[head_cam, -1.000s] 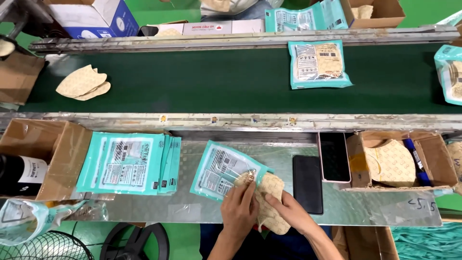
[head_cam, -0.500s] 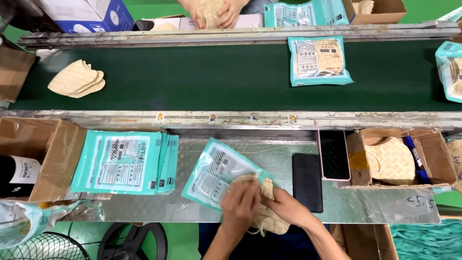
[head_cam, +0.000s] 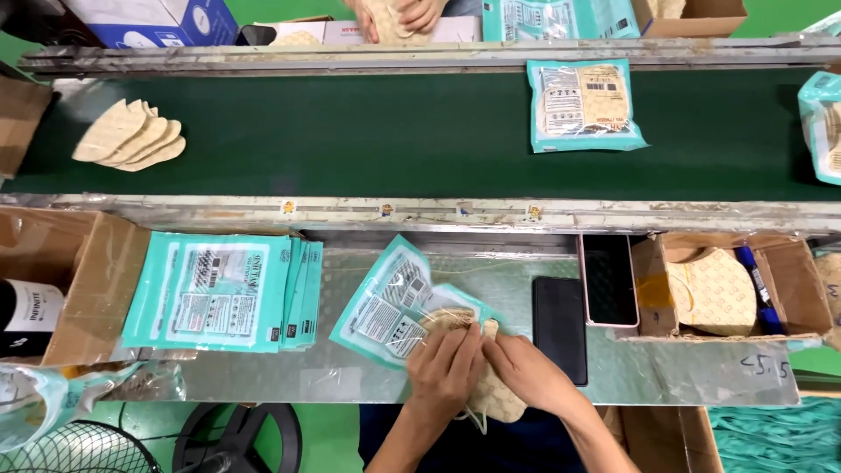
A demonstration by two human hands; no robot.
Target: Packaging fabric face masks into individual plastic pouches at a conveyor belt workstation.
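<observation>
My left hand [head_cam: 445,363] and my right hand [head_cam: 527,375] meet at the near edge of the metal worktable [head_cam: 350,377]. Together they grip a small stack of beige patterned masks [head_cam: 491,396] with thin ear loops. The top of the stack sits in the mouth of a teal plastic pouch [head_cam: 392,302] that lies tilted on the table. My left hand also presses on the pouch's opening. The masks' lower part hangs over the table edge.
A pile of empty teal pouches [head_cam: 219,292] lies left. Two phones [head_cam: 559,328] [head_cam: 609,278] lie right, beside a cardboard box of masks [head_cam: 714,289]. On the green conveyor [head_cam: 368,131] ride fanned masks [head_cam: 129,136] and a filled pouch [head_cam: 581,105]. Another person's hands [head_cam: 394,16] work opposite.
The pouch and masks have shifted slightly up and left as the masks slid into the pouch. The fanned masks and the filled pouch rode along the belt. Another person's hands appeared opposite.
</observation>
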